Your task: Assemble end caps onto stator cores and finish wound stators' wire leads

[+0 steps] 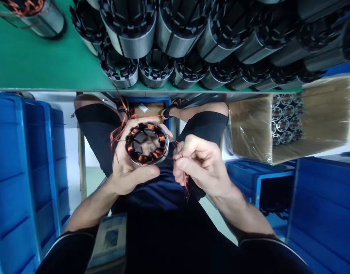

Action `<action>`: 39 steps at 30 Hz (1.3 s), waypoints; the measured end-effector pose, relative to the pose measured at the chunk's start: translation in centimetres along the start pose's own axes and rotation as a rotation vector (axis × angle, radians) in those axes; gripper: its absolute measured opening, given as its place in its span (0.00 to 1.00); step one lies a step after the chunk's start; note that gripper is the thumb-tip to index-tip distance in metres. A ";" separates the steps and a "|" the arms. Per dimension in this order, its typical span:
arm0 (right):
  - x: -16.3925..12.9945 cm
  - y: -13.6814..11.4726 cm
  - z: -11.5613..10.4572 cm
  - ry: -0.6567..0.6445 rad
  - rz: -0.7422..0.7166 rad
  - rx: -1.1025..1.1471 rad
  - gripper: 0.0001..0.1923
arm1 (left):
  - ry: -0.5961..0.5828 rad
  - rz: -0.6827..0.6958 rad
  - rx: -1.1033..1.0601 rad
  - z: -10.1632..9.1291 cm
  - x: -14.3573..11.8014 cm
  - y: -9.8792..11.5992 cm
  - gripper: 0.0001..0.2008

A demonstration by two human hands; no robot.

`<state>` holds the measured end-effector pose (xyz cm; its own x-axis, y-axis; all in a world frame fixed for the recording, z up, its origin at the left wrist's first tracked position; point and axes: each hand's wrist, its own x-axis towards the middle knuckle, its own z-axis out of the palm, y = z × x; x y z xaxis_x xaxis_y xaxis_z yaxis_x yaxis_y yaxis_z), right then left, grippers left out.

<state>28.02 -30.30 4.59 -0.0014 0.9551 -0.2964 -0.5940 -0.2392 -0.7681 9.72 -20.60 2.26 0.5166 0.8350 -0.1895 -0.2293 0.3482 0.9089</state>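
Note:
Above my lap, my left hand is wrapped round a motor stator, a ring-shaped metal core with black slot insulators and copper coils inside. Its open end faces up toward me. Loose copper wires stick out on its left side. Just to the right, my right hand pinches copper wires that run from the stator's right edge. The ends of these copper wires hang below my right fingers. The stator's underside is hidden by my left hand.
Several stator cores stand in rows on the green bench. One wound stator is at its left. A cardboard box of metal cores stands right. Blue crates are stacked left, with more blue crates at lower right.

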 end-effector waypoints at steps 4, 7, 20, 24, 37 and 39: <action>-0.9 1.6 -0.6 0.016 -0.056 -0.087 0.08 | -0.004 -0.351 -0.451 1.8 -1.5 -1.0 0.41; -1.1 1.2 -0.9 -0.052 -0.172 -0.329 0.06 | -0.054 -0.430 -0.535 2.9 -1.5 -1.4 0.41; -1.7 -2.8 0.2 -0.063 -0.110 -0.610 0.05 | 0.067 -0.370 -0.361 1.0 -1.3 -2.4 0.34; -2.2 2.9 -0.1 -0.146 0.030 -0.622 0.13 | 0.049 -0.221 -0.243 -0.3 -1.7 -2.8 0.25; 2.1 -5.1 -3.6 -0.269 0.280 -0.246 0.25 | -0.360 0.231 0.390 -0.6 -2.0 2.3 0.48; 2.5 -6.3 -2.2 -0.349 0.344 -0.256 0.19 | -0.384 0.214 0.402 -0.6 -2.2 2.1 0.50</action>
<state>33.50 -26.79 7.47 -0.4531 0.8053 -0.3822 -0.2981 -0.5410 -0.7864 7.67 -21.43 4.35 0.7718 0.6290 0.0928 -0.0691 -0.0620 0.9957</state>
